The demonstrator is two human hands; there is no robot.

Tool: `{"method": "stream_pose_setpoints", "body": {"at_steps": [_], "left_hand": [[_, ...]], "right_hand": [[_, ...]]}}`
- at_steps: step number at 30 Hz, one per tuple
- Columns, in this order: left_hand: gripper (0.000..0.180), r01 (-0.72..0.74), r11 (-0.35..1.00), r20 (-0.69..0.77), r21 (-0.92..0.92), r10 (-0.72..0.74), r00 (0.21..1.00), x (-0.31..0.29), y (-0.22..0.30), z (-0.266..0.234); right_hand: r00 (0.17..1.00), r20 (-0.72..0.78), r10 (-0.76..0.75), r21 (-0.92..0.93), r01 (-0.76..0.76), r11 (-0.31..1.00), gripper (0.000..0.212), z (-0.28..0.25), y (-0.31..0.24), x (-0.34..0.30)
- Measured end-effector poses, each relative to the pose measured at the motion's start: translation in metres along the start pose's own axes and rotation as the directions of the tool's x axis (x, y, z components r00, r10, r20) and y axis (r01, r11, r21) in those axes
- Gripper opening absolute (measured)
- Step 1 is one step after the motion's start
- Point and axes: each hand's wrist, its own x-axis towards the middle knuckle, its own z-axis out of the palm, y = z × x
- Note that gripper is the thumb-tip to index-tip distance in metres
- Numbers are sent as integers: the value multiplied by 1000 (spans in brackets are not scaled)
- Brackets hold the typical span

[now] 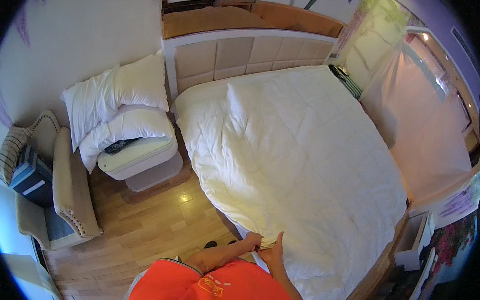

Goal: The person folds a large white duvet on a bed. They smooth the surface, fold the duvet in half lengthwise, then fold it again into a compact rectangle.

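A white duvet point(307, 162) covers the bed, smooth on the right and bunched into loose folds along the left side. At its near left edge, close to my body, both hands are side by side. My left hand point(253, 241) is closed on the edge of the duvet. Just right of it, my right hand point(272, 252) has its thumb raised and its fingers curled round the same edge. The fabric between the hands is pinched into small creases, and my fingertips are partly hidden.
A padded headboard point(234, 57) closes the far end. Left of the bed, pillows point(121, 91) are piled on a white bedside unit point(141, 156), with an armchair point(69, 188) nearby. At right stand a pink sheer curtain point(425, 116) and an open drawer point(413, 241).
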Motion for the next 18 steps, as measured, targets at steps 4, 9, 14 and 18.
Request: {"method": "stream_pose_setpoints", "body": {"at_steps": [4, 9, 14, 18], "left_hand": [[11, -54, 981, 9, 187, 53, 999, -19, 33, 17], [19, -200, 868, -70, -454, 189, 979, -18, 23, -17], [31, -112, 612, 85, -783, 284, 955, -4, 47, -48], [32, -80, 697, 30, -713, 145, 989, 9, 45, -80]], "right_hand": [[988, -156, -20, 32, 26, 999, 36, -68, -21, 59], [994, -82, -79, -12, 78, 997, 33, -59, -14, 66], [993, -120, -11, 65, 19, 998, 45, -18, -21, 55], [989, -144, 22, 151, 0, 989, 47, 9, -30, 52]]}}
